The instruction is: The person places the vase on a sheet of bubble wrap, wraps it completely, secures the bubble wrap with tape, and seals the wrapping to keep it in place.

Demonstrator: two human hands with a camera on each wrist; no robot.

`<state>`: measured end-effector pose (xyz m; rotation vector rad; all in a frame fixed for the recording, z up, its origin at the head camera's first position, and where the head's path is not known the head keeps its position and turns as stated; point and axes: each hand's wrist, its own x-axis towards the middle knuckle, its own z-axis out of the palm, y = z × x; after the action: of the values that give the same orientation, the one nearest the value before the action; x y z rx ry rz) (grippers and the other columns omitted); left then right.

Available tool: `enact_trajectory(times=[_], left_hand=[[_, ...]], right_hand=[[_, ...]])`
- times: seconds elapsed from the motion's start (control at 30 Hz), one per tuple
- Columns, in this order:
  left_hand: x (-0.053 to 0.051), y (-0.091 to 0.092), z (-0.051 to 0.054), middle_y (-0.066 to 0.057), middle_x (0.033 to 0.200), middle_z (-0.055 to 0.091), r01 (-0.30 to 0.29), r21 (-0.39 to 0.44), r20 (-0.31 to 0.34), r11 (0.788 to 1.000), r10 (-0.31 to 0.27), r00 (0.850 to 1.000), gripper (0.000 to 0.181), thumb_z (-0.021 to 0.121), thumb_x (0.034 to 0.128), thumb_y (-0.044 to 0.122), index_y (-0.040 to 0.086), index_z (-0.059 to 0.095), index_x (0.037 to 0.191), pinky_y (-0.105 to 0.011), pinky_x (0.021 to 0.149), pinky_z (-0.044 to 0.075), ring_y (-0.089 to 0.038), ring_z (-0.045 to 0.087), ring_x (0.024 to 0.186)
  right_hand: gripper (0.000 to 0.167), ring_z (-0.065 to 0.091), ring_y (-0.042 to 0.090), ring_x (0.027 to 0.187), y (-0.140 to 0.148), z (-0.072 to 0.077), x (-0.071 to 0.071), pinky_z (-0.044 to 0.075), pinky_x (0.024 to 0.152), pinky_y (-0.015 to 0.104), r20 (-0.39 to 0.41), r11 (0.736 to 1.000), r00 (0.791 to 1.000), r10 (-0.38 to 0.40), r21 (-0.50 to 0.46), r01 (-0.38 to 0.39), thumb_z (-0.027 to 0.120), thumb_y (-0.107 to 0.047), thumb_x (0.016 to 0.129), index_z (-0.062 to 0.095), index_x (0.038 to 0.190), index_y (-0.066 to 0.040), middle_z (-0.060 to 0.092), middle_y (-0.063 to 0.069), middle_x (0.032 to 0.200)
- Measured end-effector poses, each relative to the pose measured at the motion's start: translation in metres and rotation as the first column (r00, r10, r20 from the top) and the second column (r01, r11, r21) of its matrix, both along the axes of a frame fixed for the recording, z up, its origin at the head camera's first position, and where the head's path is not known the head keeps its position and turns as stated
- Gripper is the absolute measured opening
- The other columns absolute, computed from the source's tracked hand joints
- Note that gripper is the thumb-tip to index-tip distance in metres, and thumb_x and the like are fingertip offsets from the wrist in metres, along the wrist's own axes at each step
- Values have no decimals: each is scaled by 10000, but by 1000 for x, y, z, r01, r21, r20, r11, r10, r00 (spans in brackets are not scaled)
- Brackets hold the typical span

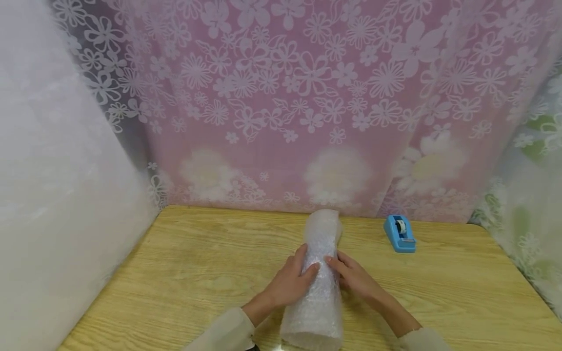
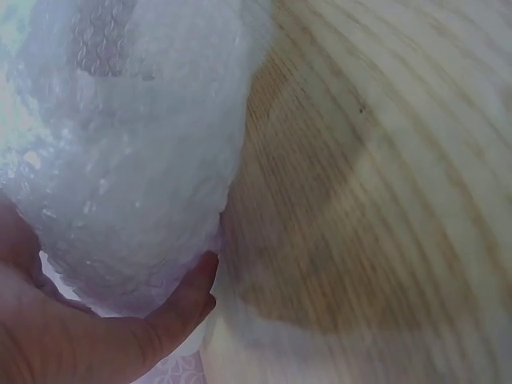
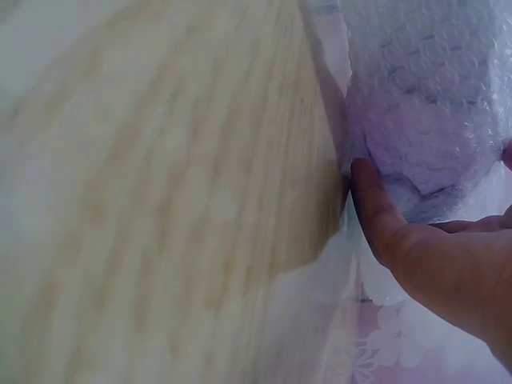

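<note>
A long bundle of bubble wrap (image 1: 318,297) lies on the wooden table, its length running away from the person. What may be inside it is hidden. My left hand (image 1: 287,280) grips its left side, thumb on top and fingers down along the flank. On the other flank, my right hand (image 1: 357,278) holds it, with the thumb on top as well. Close up in the left wrist view, the fingers curve around the clear wrap (image 2: 152,168). In the right wrist view, a finger presses the wrap (image 3: 424,144) at its side.
A blue tape dispenser (image 1: 400,235) with a roll of tape stands at the back right of the table (image 1: 210,248). Behind the table hangs a pink flowered curtain (image 1: 272,117). Pale sheeting (image 1: 66,170) borders the left side, and a flowered sheet (image 1: 527,219) the right.
</note>
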<state>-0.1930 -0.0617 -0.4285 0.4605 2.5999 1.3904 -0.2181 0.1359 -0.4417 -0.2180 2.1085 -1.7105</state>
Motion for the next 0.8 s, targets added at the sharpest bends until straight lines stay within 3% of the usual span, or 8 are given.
enact_trajectory(times=[0.17,0.57,0.8], left_hand=[[1,3,-2,-271,1373,395,-55,-26,-14,998,54,998,679,366,1002,474,46,206,1504,-562,927,401,-404,464,1196],[-7,9,-8,-217,1274,439,-110,-39,-26,993,109,994,683,345,991,525,96,224,1509,-522,823,460,-354,555,1023],[-10,11,-11,-224,1285,417,-121,-22,-34,992,120,992,690,334,992,530,88,216,1508,-524,831,459,-362,555,1034]], right_hand=[[768,328,381,1337,1,-3,-5,321,1026,522,10,1000,1000,8,-19,-8,459,-482,973,163,1510,-19,252,207,1514],[741,297,366,1355,9,-9,-20,272,1055,522,-11,995,995,98,-35,-98,434,-466,991,131,1521,-45,236,193,1522],[687,376,349,1305,11,-12,-27,366,1012,482,-41,983,986,163,-80,-166,402,-420,1016,123,1521,-47,283,209,1493]])
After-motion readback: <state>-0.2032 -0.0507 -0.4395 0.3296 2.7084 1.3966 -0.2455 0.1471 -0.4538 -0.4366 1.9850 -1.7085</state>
